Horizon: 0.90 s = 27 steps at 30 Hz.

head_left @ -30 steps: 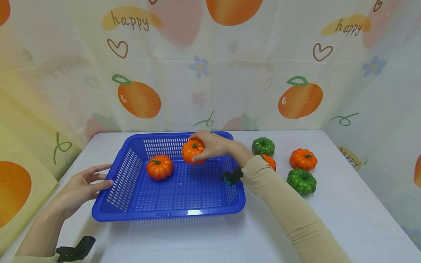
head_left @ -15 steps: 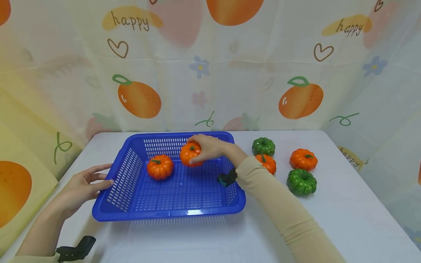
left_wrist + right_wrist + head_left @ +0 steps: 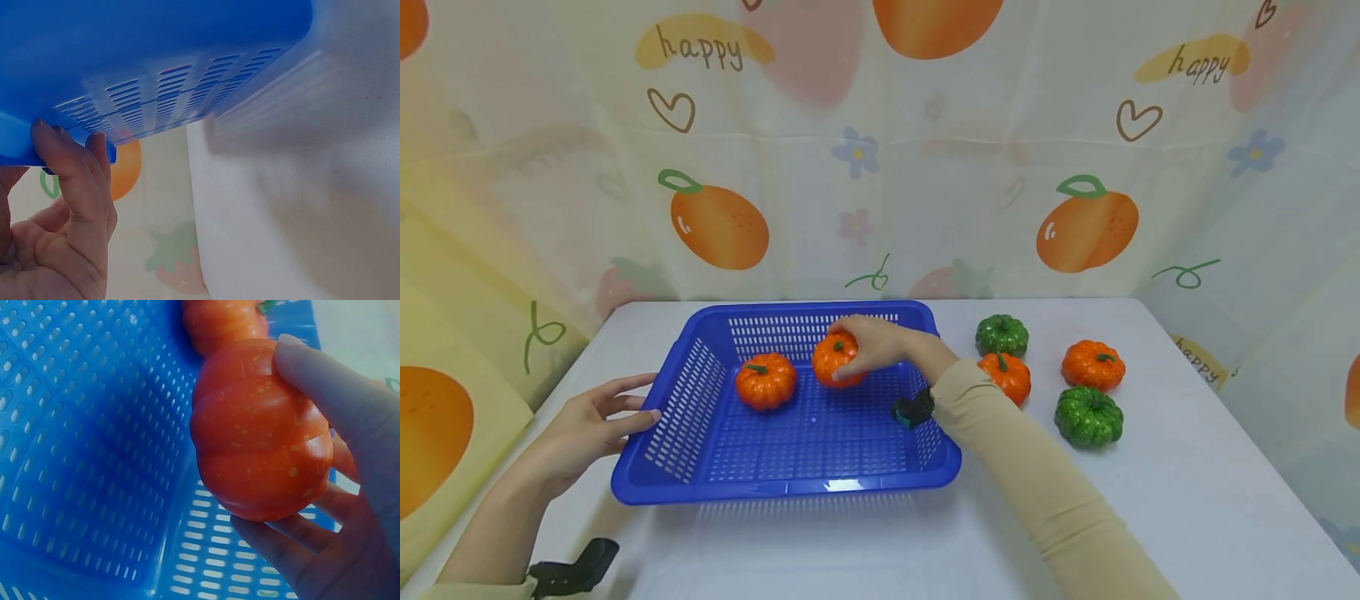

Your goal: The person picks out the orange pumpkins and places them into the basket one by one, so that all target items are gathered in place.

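right hand [image 3: 874,346] pinches an orange pumpkin [image 3: 829,362] inside the blue basket [image 3: 737,490], near a second pumpkin [image 3: 765,383]; left hand [image 3: 586,423] grips the basket's left rim. four more pumpkins [image 3: 1088,417] on bench [image 3: 1210,492].

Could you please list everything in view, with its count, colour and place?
printed cloth: count unclear, pale with coloured prints, behind and beside the table
table: one, white, centre
basket: one, blue, on the table
resting pumpkin: one, orange, inside the basket, towards its left
held pumpkin: one, orange, within the basket
loose orange pumpkins: two, orange, right of the basket
green pumpkins: two, green, right of the basket
wrist straps: two, dark, one per wrist
sleeves: two, beige, on both arms
left hand: one, bare, gripping the basket's left rim
right hand: one, bare, holding the held pumpkin
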Each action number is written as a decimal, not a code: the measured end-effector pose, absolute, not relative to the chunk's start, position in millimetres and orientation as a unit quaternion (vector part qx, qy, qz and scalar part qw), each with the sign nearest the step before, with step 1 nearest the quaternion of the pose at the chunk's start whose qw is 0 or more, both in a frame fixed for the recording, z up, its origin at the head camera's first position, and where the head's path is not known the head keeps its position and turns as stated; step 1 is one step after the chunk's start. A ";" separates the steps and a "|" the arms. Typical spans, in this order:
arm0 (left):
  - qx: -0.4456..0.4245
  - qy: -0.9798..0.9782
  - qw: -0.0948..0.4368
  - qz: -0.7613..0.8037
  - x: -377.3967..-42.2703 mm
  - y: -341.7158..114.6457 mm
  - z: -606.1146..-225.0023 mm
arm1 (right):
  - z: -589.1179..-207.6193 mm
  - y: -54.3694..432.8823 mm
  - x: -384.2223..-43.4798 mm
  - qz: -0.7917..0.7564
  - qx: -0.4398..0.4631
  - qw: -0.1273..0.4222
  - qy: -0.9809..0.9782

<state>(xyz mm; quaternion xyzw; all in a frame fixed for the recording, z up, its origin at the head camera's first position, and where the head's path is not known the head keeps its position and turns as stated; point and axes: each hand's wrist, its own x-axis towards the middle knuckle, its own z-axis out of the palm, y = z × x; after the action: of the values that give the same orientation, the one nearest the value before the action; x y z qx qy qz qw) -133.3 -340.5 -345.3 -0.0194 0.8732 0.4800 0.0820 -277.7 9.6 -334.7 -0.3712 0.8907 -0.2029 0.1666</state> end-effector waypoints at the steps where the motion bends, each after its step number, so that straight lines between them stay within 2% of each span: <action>1: -0.020 0.873 0.082 0.480 -133.3 -340.5 -345.3 | -335.3 9.2 -278.0 -0.203 -0.372 0.167 0.890; 12: -0.021 0.877 0.081 0.474 -133.8 -340.5 -345.0 | -342.2 6.9 -278.6 -0.190 -0.359 0.197 0.892; 27: -0.023 0.880 0.083 0.467 -134.6 -340.1 -345.0 | -353.5 5.7 -282.6 -0.176 -0.352 0.210 0.895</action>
<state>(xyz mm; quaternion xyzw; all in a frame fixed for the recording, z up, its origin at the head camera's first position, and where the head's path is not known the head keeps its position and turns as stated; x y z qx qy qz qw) -134.6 -340.1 -345.0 -0.0226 0.8803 0.4666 0.0833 -282.6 5.7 -353.5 -0.3516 0.8952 -0.1759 0.2100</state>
